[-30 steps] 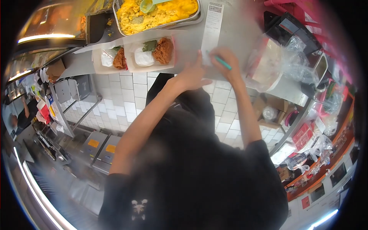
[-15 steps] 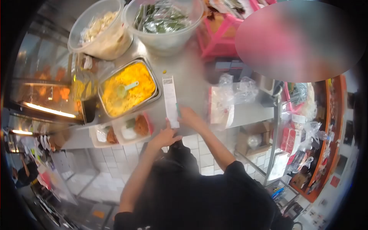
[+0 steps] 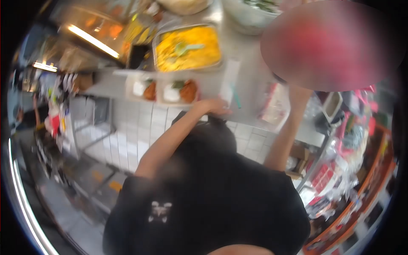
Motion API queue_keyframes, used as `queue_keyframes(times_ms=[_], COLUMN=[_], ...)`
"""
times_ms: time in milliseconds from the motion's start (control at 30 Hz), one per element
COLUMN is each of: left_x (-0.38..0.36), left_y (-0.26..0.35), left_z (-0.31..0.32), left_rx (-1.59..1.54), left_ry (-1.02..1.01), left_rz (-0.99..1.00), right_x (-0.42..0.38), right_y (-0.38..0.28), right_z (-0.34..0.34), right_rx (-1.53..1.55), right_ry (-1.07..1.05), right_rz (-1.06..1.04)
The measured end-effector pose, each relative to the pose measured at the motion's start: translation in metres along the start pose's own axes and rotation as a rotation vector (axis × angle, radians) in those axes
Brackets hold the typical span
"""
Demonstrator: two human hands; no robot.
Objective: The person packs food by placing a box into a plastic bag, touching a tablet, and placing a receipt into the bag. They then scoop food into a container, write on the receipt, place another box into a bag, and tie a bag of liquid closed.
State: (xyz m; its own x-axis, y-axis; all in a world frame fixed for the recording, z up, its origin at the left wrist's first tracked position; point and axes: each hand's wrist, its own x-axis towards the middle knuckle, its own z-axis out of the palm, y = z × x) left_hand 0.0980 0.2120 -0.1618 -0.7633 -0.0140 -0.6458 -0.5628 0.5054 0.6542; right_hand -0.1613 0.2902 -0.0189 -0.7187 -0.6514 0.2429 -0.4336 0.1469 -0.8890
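Observation:
My left hand (image 3: 216,106) rests flat at the counter's front edge, fingers spread, touching the lower end of a long white receipt (image 3: 230,78). A green pen (image 3: 236,101) lies loose on the counter just right of the receipt. My right forearm (image 3: 293,114) reaches up and to the right; its hand is hidden behind a blurred patch. Two open white meal boxes (image 3: 146,89) (image 3: 180,92), each with rice, fried chicken and a green leaf, sit left of my left hand.
A metal tray of yellow rice (image 3: 187,49) with a green scoop stands behind the boxes on the steel counter (image 3: 250,63). A bagged packet (image 3: 276,106) lies right of the pen. Bowls stand at the back, shelves with packaged goods at right, white tiles below.
My right hand let go of the green pen, which now lies on the counter, and lifted up to the right out of sight. My left hand stays by the receipt. The view swung.

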Motion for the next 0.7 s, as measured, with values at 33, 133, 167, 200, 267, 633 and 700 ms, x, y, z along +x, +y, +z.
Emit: queue_keyframes(times_ms=[33, 133, 167, 200, 267, 633, 700], left_x=[0.004, 0.010, 0.004, 0.002, 0.007, -0.032, -0.038], left_y=[-0.005, -0.011, -0.014, -0.013, -0.015, -0.023, -0.023], left_z=[0.007, 0.018, 0.018, 0.018, 0.018, 0.067, 0.077], left_rx=[0.016, -0.089, -0.095, -0.113, -0.110, -0.083, -0.102], left_ry=[0.043, 0.070, 0.072, 0.085, 0.070, 0.577, 0.592], left_rz=[0.014, -0.026, -0.032, -0.026, 0.020, 0.118, 0.135], right_x=[-0.010, -0.057, -0.074, -0.092, -0.127, -0.205, -0.215], right_y=[0.006, 0.033, 0.040, 0.039, 0.031, -0.010, 0.015], right_z=[0.009, 0.045, 0.053, 0.060, 0.072, -0.126, -0.195], right_rx=[-0.014, -0.021, -0.035, -0.042, -0.014, -0.428, -0.494], right_ry=[-0.057, -0.237, -0.343, -0.412, -0.495, 0.207, 0.394], right_rz=[-0.017, 0.008, 0.056, 0.086, 0.117, 0.391, 0.431])
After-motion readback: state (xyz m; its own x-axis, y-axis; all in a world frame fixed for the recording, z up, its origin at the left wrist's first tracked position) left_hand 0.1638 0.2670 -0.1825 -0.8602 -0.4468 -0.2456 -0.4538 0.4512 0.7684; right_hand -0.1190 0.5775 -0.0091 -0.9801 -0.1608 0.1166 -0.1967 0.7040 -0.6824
